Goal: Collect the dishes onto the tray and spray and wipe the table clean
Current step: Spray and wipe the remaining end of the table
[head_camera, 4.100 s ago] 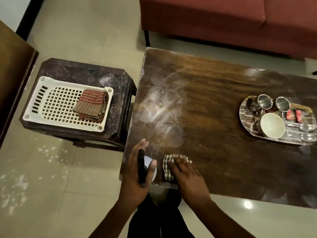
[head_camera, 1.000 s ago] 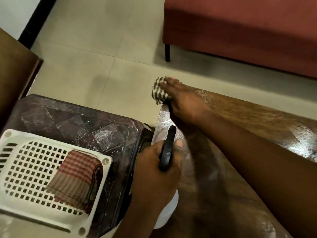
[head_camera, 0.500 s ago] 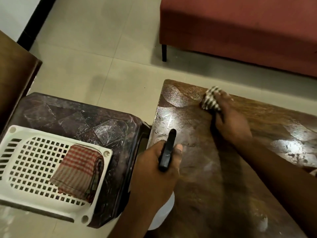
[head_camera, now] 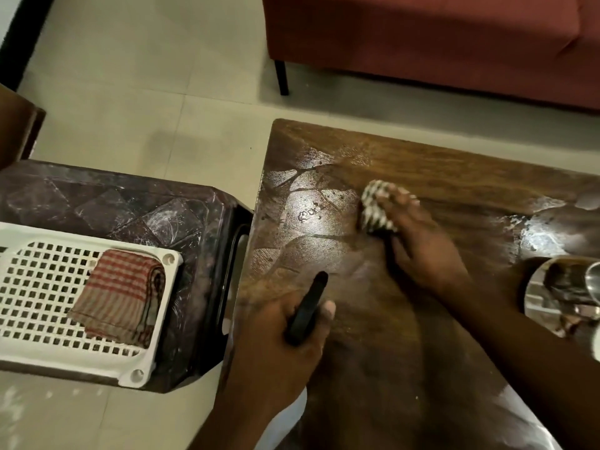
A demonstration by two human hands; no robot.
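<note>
My right hand [head_camera: 418,241] grips the bunched cloth [head_camera: 376,206] against the wet desk [head_camera: 454,177] mid-frame, and my left hand [head_camera: 276,345] grips the sprayer [head_camera: 306,311] at lower centre, so I reckon a wide backstroke could knock my forearm into the tray [head_camera: 539,297] at the right edge.

Forearms bare to left hand [head_camera: 278,347] and right hand [head_camera: 422,251].
</note>
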